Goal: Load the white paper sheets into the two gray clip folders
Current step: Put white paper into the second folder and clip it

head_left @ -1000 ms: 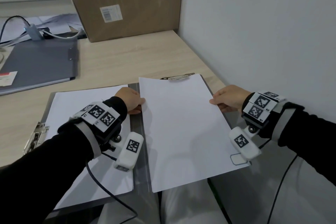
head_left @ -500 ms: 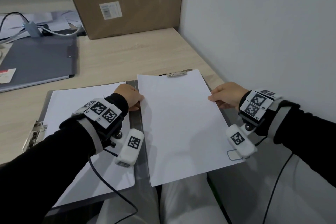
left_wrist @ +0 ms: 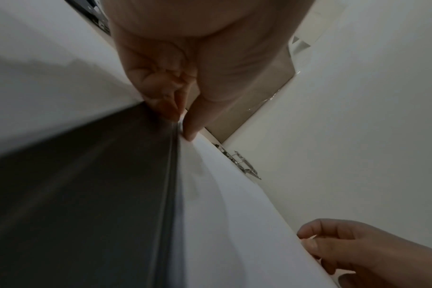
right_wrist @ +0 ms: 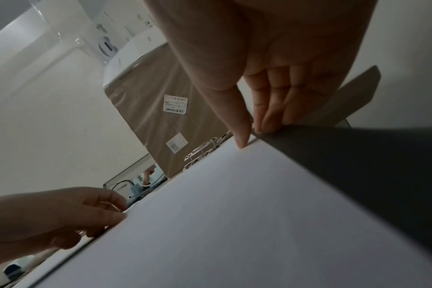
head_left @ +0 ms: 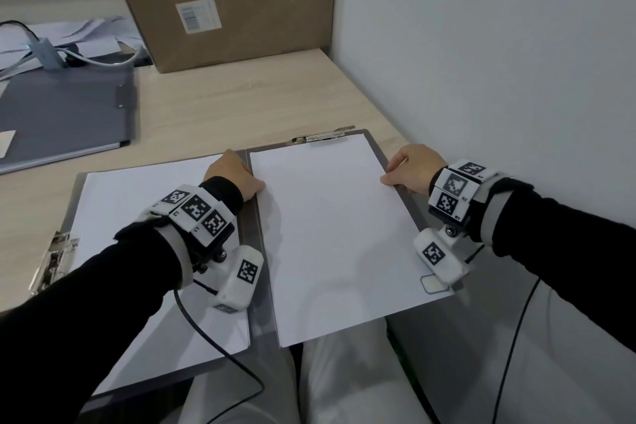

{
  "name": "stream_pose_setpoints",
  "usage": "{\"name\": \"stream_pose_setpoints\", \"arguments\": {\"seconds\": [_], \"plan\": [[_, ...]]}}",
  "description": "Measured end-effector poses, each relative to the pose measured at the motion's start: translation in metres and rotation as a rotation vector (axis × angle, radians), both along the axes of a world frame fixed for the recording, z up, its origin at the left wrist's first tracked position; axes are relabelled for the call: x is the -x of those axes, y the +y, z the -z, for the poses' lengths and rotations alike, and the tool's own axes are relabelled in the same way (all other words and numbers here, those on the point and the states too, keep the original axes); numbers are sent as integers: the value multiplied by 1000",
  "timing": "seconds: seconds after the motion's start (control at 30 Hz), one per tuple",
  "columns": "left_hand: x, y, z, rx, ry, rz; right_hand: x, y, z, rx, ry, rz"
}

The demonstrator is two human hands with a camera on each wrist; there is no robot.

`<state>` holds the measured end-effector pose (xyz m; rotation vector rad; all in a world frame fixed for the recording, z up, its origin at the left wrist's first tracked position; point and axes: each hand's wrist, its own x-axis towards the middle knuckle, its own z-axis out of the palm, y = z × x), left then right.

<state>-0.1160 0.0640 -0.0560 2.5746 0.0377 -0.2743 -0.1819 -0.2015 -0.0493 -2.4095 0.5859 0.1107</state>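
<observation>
Pinching both side edges of the paper stack (head_left: 340,227) at centre frame, our left hand (head_left: 237,175) and right hand (head_left: 411,167) seat it under the top clip (head_left: 323,137) of the open folder (head_left: 401,179); next comes clamping.

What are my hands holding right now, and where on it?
Both hands pinch the white paper stack over the open gray clip folder: left hand at its left edge, right hand at its right edge.

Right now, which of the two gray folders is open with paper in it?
The near folder, open flat at the desk edge, holds white sheets pinched by left hand and right hand. The far-left folder lies closed.
</observation>
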Motion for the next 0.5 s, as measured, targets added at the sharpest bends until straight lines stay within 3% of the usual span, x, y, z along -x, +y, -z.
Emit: {"name": "stream_pose_setpoints", "arguments": {"seconds": [0.27,0.4,0.5], "plan": [[-9,0,-10,-138,-55,254,-22,4,-14,72,11,-49],[-11,1,-10,-211,-67,295,-50,16,-27,152,23,-145],[-14,5,-6,-156,-41,306,-69,24,-30,133,94,-188]]}}
